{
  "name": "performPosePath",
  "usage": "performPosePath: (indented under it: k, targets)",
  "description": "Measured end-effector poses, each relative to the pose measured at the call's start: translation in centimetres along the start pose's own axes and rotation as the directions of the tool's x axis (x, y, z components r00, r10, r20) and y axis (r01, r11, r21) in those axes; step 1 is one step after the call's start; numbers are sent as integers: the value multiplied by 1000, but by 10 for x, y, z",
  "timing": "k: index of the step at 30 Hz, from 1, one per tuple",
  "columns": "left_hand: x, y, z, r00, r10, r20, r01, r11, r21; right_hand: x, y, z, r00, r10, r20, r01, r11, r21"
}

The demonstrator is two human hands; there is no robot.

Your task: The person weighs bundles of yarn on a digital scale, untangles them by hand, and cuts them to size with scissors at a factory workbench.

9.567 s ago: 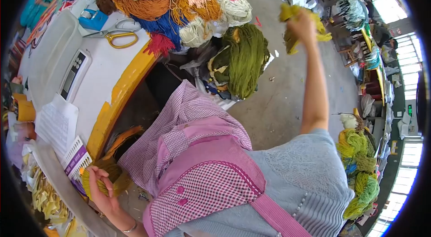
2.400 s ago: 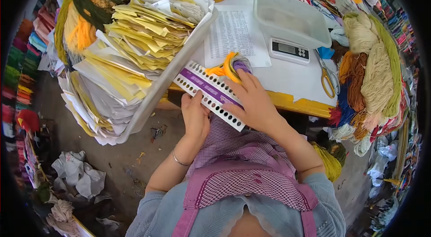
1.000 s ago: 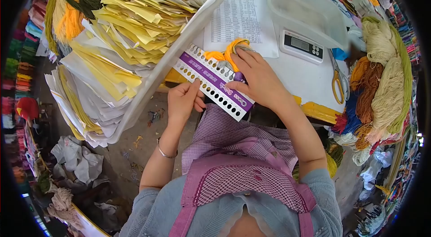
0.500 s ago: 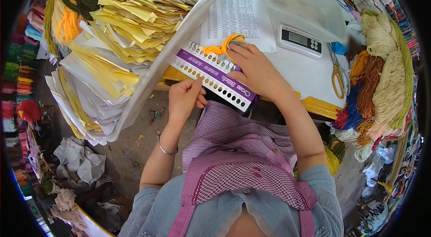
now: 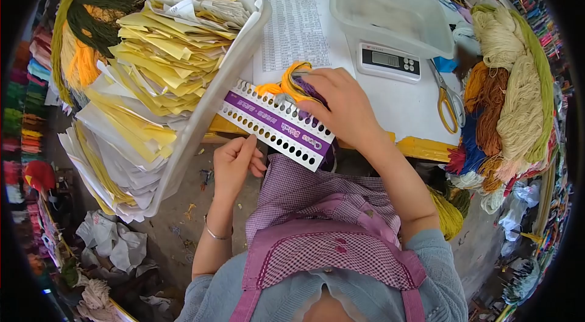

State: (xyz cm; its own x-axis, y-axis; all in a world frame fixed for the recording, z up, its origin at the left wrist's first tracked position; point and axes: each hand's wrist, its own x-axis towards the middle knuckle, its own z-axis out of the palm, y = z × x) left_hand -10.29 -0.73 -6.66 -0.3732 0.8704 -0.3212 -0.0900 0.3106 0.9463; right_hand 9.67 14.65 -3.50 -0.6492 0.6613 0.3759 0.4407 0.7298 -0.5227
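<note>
I couldn't tell whether the curled grip of my left hand [image 5: 234, 166] pinched the Cross Stitch card [image 5: 277, 124], which jutted over the near edge of the bench [image 5: 390, 107]. My right hand [image 5: 342, 102] held its orange and purple threads [image 5: 290, 84]. Beyond lay a printed sheet [image 5: 295, 29] and digital scale [image 5: 388, 61].

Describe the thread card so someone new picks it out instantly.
Start at the white table and its yellow front edge. Overlapping that edge in view, between the bin of papers and the right hand, slants the thread card. Unlike the printed sheet beyond it, it carries a purple band lettered "Cross Stitch" between two rows of holes.
</note>
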Motion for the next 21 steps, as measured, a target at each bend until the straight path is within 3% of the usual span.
performPosePath:
  k: [3, 5, 6, 9, 10, 12, 16, 18, 19, 21]
  targets:
    - [-3, 3, 4, 998, 50, 24, -49, 998, -39, 4, 6, -1, 999, 11, -36, -11, 1000, -1]
    - [-6, 12, 9, 993, 113, 25, -114, 993, 9, 7, 10, 4, 991, -118, -64, 119, 993, 12]
    - [-5, 14, 11, 993, 115, 26, -115, 993, 9, 6, 10, 5, 993, -114, -7, 114, 993, -18]
    - [-4, 30, 21, 916, 396, 63, -399, 883, 246, 8, 16, 14, 995, -98, 2, 98, 995, -12]
    - [1, 31, 23, 917, 395, 61, -397, 884, 248, 9, 15, 14, 995, -99, 2, 99, 995, -9]
    - [10, 32, 24, 810, 564, 164, -579, 723, 376, 13, 12, 9, 997, -72, 15, 72, 997, -17]
    - [18, 35, 35, 784, 600, 158, -611, 702, 367, 22, 9, 5, 998, -51, 49, 52, 998, -24]
    - [26, 34, 40, 700, 688, 190, -693, 590, 415, 27, 8, 7, 997, -31, 64, 33, 999, -31]
    - [30, 34, 44, 703, 686, 189, -691, 594, 413, 28, 10, 11, 997, -29, 68, 31, 999, -32]
    - [39, 37, 52, 554, 802, 224, -764, 383, 519, 31, 15, 20, 999, -35, 35, 37, 998, -53]
